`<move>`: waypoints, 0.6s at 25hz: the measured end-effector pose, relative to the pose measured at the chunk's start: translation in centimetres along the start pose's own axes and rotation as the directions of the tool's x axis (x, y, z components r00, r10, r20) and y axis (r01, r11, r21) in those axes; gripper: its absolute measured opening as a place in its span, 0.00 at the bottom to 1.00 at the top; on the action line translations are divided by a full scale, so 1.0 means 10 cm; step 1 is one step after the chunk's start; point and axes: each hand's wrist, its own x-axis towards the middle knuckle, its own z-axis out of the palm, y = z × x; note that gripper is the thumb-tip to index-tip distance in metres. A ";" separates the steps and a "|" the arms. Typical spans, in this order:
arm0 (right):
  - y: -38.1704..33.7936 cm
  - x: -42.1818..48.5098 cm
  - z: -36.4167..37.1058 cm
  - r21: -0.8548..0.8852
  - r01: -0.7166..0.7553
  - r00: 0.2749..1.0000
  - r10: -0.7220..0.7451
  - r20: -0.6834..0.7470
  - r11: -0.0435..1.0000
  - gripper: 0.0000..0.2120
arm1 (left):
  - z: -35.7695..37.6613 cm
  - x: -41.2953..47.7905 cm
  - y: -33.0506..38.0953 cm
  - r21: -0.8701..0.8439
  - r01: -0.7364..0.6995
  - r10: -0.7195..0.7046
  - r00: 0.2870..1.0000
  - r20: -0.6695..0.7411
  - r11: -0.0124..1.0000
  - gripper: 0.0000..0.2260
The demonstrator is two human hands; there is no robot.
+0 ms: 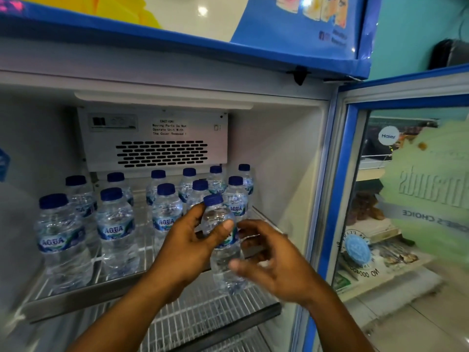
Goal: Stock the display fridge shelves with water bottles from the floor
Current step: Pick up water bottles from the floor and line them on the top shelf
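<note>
1. At the front right of the top wire shelf [121, 271], a water bottle [223, 240] with a blue cap is held upright, tilted slightly, just in front of the standing rows.
2. Left hand [187, 247] grips that bottle around its upper body, thumb across the front near the label and fingers curled behind it.
3. Right hand [276, 262] sits just beside the bottle's lower right side, fingers loosely spread and blurred; whether they touch the plastic cannot be told.
4. About 11 stocked bottles [115, 229] stand upright on the same shelf, in rows running from front to back, blue caps up and "AQUA" labels facing forward on several.
5. Front left of the shelf holds 2 bottles side by side, with more behind them; the right rows stand closer to the back wall.
6. Behind the rows, a white vent panel [157, 141] carries a caution notice and dark slots.
7. Below the held bottle, a lower wire shelf [203, 308] shows bare grid.
8. Glass fridge door [406, 199] stands open on the right, with stickers on its pane.
</note>
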 end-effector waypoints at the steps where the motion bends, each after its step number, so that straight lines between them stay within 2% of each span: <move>1: -0.04 -0.05 0.07 -0.085 -0.011 1.000 0.009 -0.024 0.996 0.35 | 0.06 0.00 0.03 -0.004 -0.021 0.021 1.000 -0.017 1.000 0.20; 3: -0.05 -0.08 0.18 -0.206 0.012 0.980 -0.053 -0.194 0.979 0.36 | 0.18 0.02 0.05 0.007 -0.044 0.044 0.999 -0.025 0.999 0.24; 6: -0.02 -0.10 0.16 -0.140 0.006 0.926 -0.059 -0.374 0.990 0.27 | 0.28 0.00 0.05 0.021 -0.078 0.077 0.997 0.028 0.997 0.29; 10: 0.19 0.11 -0.16 -0.180 -0.025 0.736 -0.103 -0.669 0.983 0.28 | 0.17 -0.03 -0.01 0.312 -0.184 0.188 0.982 0.018 0.932 0.27; 11: 0.25 0.21 -0.24 -0.181 -0.040 0.724 -0.096 -0.683 0.983 0.28 | 0.12 -0.05 -0.06 0.383 -0.195 0.209 0.978 0.007 0.903 0.25; 13: 0.40 0.44 -0.32 -0.174 -0.081 0.758 -0.053 -0.650 0.981 0.29 | 0.04 -0.09 -0.17 0.551 -0.220 0.252 0.968 0.018 0.805 0.21; 15: 0.56 0.61 -0.32 -0.196 -0.109 0.801 -0.031 -0.597 0.975 0.29 | -0.01 -0.14 -0.25 0.728 -0.275 0.292 0.950 0.108 0.628 0.21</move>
